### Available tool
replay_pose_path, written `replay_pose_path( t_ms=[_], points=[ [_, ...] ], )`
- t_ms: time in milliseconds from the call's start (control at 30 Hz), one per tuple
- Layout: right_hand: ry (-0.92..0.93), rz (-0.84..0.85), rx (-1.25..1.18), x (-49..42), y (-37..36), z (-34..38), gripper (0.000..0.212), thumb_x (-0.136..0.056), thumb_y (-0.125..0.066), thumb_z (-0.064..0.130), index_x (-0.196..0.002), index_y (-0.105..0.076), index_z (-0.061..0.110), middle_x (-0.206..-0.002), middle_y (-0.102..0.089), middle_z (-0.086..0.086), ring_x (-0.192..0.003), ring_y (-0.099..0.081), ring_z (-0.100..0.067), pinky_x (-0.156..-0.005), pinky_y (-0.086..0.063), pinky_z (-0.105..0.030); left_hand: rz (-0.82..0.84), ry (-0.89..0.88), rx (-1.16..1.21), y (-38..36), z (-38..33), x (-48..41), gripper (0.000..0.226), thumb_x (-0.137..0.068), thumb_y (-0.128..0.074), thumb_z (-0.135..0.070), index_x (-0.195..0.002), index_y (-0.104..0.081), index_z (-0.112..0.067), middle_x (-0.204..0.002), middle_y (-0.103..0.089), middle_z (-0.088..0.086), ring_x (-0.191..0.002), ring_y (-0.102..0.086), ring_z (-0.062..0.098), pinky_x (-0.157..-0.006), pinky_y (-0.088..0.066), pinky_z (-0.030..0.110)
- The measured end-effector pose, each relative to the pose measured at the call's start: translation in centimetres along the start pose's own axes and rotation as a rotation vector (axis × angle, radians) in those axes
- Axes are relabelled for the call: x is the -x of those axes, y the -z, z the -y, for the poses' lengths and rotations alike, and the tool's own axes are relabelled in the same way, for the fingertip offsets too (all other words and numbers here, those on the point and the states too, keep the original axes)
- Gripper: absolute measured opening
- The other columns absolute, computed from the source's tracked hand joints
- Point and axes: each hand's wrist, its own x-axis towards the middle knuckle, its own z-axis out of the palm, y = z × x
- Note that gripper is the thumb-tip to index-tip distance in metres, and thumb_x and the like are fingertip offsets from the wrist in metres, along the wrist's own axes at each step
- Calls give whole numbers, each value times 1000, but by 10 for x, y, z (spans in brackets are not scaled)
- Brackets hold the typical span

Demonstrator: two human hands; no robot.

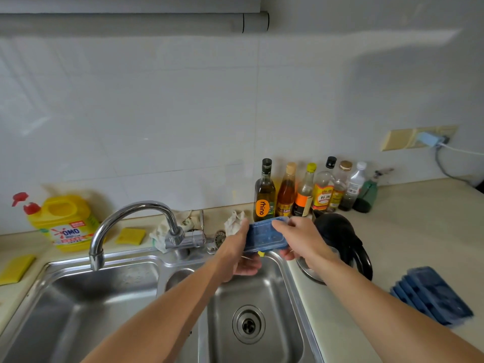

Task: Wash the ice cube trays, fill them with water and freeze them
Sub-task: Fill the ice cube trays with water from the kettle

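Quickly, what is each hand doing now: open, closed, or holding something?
Left hand: holds the blue ice cube tray by its left end.
Right hand: holds the same tray by its right end.

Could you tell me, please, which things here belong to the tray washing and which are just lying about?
Job: ice cube tray, held by left hand and right hand; stacked trays; tap; sink.
Lying about: bottles, black kettle, rag, wall plug.
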Motion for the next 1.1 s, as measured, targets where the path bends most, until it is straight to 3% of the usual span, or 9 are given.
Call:
replay_pose_path(
  t_ms=[100,200,433,567,667,800,867,933,1100],
  points=[
    [6,-23,89,-2,-4,-7,31,-93,-62,39,-94,-63,8,-71,-73,-14,-41,-62,-15,-39,-45,-22,-63,-21,0,-10,14,4,75,-95,-34,-73,-92,-63,-4,-57,-64,6,-45,-62,17,-45,-49,24],
    [-71,-4,75,-1,-7,-19,31,-94,-64,40,-91,-64,9,-67,-72,-12,-40,-62,-14,-38,-44,-22,-71,-5,-46,-11,25,5,70,-98,-33,-69,-86,-62,-6,-51,-59,4,-42,-52,16,-43,-38,20],
    [-171,140,-180,12,-14,-30,27,-97,-68,31,-99,-64,5,-83,-73,-17,-54,-72,-24,-49,-60,-31,-226,-92,-138,4,24,12,69,-98,-34,-68,-96,-62,-5,-67,-68,10,-51,-64,20,-47,-51,27],
    [-297,238,-387,21,-15,-31,19,-100,-66,21,-107,-61,4,-95,-74,-23,-74,-76,-36,-59,-62,-36,-176,-42,145,12,31,22,63,-93,-47,-70,-109,-60,-10,-97,-72,16,-84,-74,29,-68,-62,38],
    [-323,260,-503,28,-22,-36,23,-100,-66,19,-115,-59,3,-104,-73,-23,-86,-75,-39,-67,-62,-41,-78,-48,278,4,49,28,54,-89,-57,-67,-109,-62,-16,-102,-75,13,-89,-75,29,-70,-61,37],
    [-175,256,-139,44,-30,-55,31,-96,-68,28,-120,-60,9,-104,-73,-8,-89,-71,-24,-82,-63,-48,-177,-79,330,-12,75,24,32,-92,-70,-41,-110,-66,-14,-99,-77,13,-87,-76,30,-68,-62,37],
    [-58,176,58,47,-24,-57,34,-94,-68,35,-122,-58,21,-107,-67,5,-97,-68,-18,-91,-60,-47,-238,-137,216,-9,78,22,25,-93,-71,-36,-104,-67,-14,-93,-76,13,-87,-75,32,-69,-63,43],
    [-1,167,67,48,-14,-57,33,-94,-67,36,-123,-55,27,-101,-65,12,-93,-70,-17,-88,-61,-43,-236,-188,107,-7,77,24,21,-93,-71,-36,-99,-68,-16,-89,-76,13,-84,-75,31,-74,-63,50],
    [53,259,40,58,10,-67,3,-97,-64,18,-96,-65,20,-92,-74,-5,-72,-76,-18,-69,-65,-37,-136,-188,-25,-34,62,42,34,-93,-70,-40,-111,-66,-12,-94,-75,14,-74,-70,25,-61,-55,33]
  ],
)
